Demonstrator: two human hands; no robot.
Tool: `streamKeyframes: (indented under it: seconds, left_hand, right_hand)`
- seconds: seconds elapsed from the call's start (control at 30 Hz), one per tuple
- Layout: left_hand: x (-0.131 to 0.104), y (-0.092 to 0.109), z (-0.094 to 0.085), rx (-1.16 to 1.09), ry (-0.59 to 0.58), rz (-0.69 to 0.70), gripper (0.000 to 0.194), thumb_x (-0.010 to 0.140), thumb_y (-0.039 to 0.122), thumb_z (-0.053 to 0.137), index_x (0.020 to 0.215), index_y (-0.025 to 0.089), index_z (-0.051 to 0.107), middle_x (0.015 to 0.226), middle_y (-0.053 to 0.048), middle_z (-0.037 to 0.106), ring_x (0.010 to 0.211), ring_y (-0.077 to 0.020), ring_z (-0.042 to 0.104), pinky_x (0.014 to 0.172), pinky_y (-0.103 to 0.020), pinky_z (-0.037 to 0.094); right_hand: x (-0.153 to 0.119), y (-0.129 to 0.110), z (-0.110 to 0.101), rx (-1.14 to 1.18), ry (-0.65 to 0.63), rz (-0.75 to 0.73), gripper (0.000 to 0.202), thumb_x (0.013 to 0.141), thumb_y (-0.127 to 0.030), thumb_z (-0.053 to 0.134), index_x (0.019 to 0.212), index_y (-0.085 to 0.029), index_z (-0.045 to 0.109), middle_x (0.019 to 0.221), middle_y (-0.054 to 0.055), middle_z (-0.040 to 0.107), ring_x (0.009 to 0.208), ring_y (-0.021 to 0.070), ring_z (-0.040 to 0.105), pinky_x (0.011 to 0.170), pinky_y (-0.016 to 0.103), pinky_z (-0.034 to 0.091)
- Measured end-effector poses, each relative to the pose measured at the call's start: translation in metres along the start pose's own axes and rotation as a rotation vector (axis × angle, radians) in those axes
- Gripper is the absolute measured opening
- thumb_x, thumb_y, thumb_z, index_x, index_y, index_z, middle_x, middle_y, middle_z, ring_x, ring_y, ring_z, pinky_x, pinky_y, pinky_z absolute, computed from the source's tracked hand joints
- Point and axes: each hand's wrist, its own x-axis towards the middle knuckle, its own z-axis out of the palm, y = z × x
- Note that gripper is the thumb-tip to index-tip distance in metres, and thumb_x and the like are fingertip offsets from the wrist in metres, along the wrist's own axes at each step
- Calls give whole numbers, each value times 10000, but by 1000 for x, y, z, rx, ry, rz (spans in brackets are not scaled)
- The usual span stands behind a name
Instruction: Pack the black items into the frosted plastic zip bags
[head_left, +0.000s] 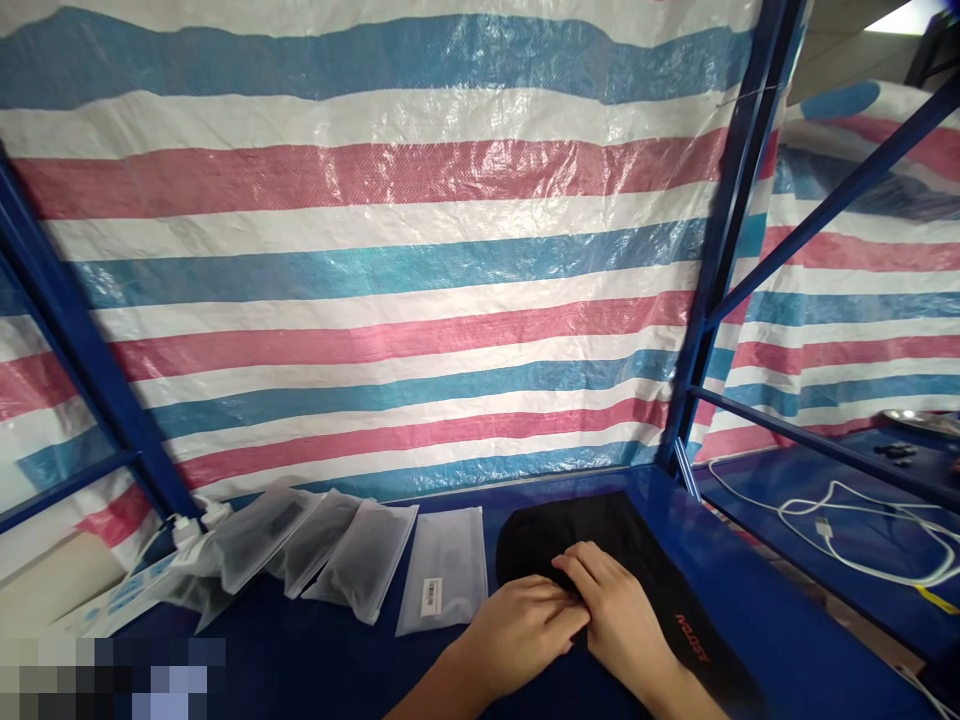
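- Black cloth item [679,600] with red lettering lies under and beyond both hands, reaching near the worktop's [757,580] far edge.
- Left hand [525,630] and right hand [619,610] touch, fingers bent; grip unclear.

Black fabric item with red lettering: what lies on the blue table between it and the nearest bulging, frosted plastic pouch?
A flatter frosted plastic pouch with a white barcode label lies there, as the head view shows.
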Motion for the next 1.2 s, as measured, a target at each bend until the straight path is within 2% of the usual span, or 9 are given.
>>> streamKeyframes:
  seconds: [0.27,0.33,0.4,0.47,0.63,0.73,0.97,1.1,1.2]
  left_hand:
    - [-15,10,6,24,216,51,248,1069,136,564,1291,186,662,1201,-67,810,1139,-220,747,1001,-349,543]
    - [-16,11,4,6,242,61,252,1090,235,598,1332,181,641,1221,-78,807,1136,-223,748,1014,-366,550]
    - [-17,10,0,-34,226,47,397,1048,401,703,1374,189,623,1258,-84,794,1189,-250,728,1082,-408,533]
    - [-20,7,-3,-87,205,-22,536,955,446,812,1391,201,619,1333,-88,763,1262,-279,691,1137,-436,508]
    - [-38,-1,-2,-127,218,-213,366,866,67,726,1181,254,715,1138,-5,814,1049,-222,755,955,-364,573]
    - [-48,1,0,-111,232,-259,406,826,-2,668,1132,258,723,1106,6,816,1020,-218,753,946,-368,566]
    - [-45,14,19,-52,246,-156,311,862,98,740,1137,234,685,1144,-6,806,1127,-224,720,1118,-395,490]
    - [-43,19,32,-21,219,-205,222,842,178,793,1024,217,671,1094,-20,791,1046,-228,712,1013,-381,525]
    - [-49,22,33,-18,155,-307,239,826,243,826,1006,213,673,1122,-32,772,1047,-245,700,948,-376,532]
  right_hand:
    - [-2,-3,2,62,-2,-7,434,788,16,513,1131,-213,648,1017,67,694,927,268,628,799,397,507]
    - [-2,-3,5,71,4,-16,451,771,19,512,1134,-209,652,1004,66,697,913,268,626,792,401,506]
    - [-2,-2,7,65,37,-21,459,774,31,497,1136,-203,655,986,68,697,897,266,631,797,405,519]
    - [-4,-2,7,56,57,3,520,748,58,476,1162,-202,652,1008,73,696,933,267,650,838,410,546]
    - [-13,-6,-8,120,-67,65,636,741,11,597,1325,-241,608,1201,76,701,1119,280,701,960,395,603]
    - [-27,-5,-21,108,-158,27,682,813,-42,675,1439,-288,563,1312,66,711,1190,279,720,1017,387,605]
    - [-45,-8,-21,41,-129,-108,442,997,-75,525,1391,-269,577,1007,25,766,835,211,774,706,287,594]
    - [-42,-13,-17,27,-81,-164,399,1018,-106,520,1383,-251,593,947,27,769,774,206,753,699,283,589]
    - [-44,-13,-21,38,-123,-156,376,1013,-105,546,1340,-269,635,973,27,778,809,201,752,724,270,600]
